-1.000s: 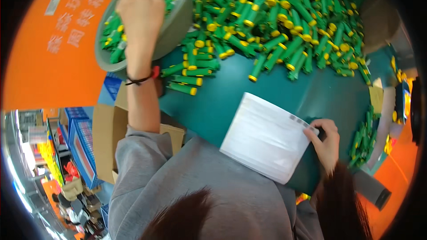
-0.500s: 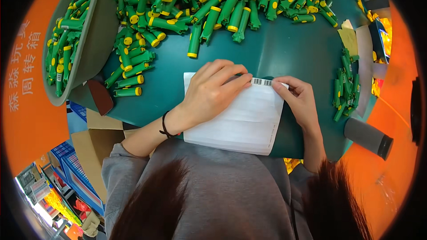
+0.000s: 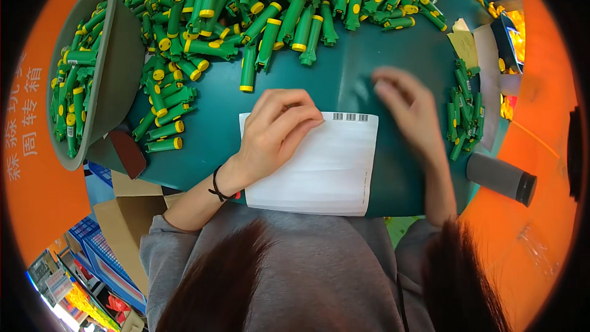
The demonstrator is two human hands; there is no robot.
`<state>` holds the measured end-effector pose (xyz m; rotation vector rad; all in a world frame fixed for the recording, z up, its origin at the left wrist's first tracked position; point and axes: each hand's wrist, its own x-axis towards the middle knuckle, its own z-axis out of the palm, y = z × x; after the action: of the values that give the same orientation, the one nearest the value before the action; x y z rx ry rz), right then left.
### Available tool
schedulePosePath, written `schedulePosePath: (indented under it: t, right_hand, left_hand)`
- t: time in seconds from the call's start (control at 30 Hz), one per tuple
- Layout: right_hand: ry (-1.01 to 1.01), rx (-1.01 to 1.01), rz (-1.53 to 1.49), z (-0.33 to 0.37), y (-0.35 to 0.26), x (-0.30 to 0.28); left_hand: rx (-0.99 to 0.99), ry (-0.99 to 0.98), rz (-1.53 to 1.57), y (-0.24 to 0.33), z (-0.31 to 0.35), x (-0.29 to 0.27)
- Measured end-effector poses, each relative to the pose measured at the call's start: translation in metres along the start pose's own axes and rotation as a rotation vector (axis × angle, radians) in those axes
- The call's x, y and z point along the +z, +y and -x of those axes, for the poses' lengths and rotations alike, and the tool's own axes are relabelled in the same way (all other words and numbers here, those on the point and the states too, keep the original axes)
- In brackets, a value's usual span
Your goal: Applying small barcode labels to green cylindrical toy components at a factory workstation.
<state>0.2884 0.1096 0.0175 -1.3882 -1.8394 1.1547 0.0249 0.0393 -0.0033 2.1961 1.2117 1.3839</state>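
A white sheet of barcode labels (image 3: 319,172) lies on the green tabletop, with a short row of barcodes left along its far edge. Over its far left part rests my left hand (image 3: 273,132), fingers curled, thumb and index tips pinched together beside the barcodes; anything small between them is hidden. My right hand (image 3: 405,104) hovers off the sheet's far right corner, apart from it and smeared by motion, so its grip cannot be made out. Beyond the hands, a green tube with a yellow end cap (image 3: 248,69) lies at the near edge of a large pile of such tubes.
A grey-green tub (image 3: 114,55) full of green tubes stands at the left, a dark red flat piece (image 3: 128,155) below it. On the right are a smaller group of green tubes (image 3: 465,110), a yellowish paper (image 3: 464,46) and a grey cylinder (image 3: 501,178). An open carton (image 3: 132,215) sits lower left.
My right hand has let go of the sheet's far right corner and moved away from it. My left hand has slid left along the row, and another barcode now shows.
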Motion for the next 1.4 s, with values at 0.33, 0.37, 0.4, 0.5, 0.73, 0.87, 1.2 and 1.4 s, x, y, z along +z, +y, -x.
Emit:
schedulePosePath:
  t: [0.33, 0.37, 0.4, 0.5, 0.73, 0.87, 1.2, 1.4]
  right_hand:
    - [0.091, -0.126, 0.247, -0.111, 0.076, -0.085]
    - [0.079, -0.038, 0.211, -0.105, 0.073, -0.083]
    - [0.073, -0.037, 0.21, -0.098, 0.072, -0.076]
    - [0.235, -0.163, 0.181, -0.079, 0.073, -0.059]
    - [0.248, -0.233, 0.213, -0.053, 0.057, -0.036]
    - [0.125, -0.067, -0.448, 0.006, 0.002, 0.003]
    - [-0.048, -0.338, -0.41, 0.053, -0.021, 0.026]
    - [-0.064, -0.333, -0.387, 0.056, -0.019, 0.024]
  left_hand:
    - [-0.337, 0.113, 0.327, -0.002, 0.004, 0.0]
    - [-0.348, 0.109, 0.341, -0.004, 0.004, -0.001]
    - [-0.358, 0.103, 0.357, -0.006, 0.004, -0.002]
    - [-0.275, 0.076, 0.336, -0.007, 0.0, -0.005]
    - [-0.32, 0.038, 0.309, 0.006, -0.013, -0.013]
    - [-0.193, -0.05, 0.156, 0.029, -0.036, -0.032]
    - [-0.293, -0.429, 0.302, 0.048, -0.057, -0.028]
    - [-0.326, -0.492, 0.327, 0.049, -0.059, -0.023]
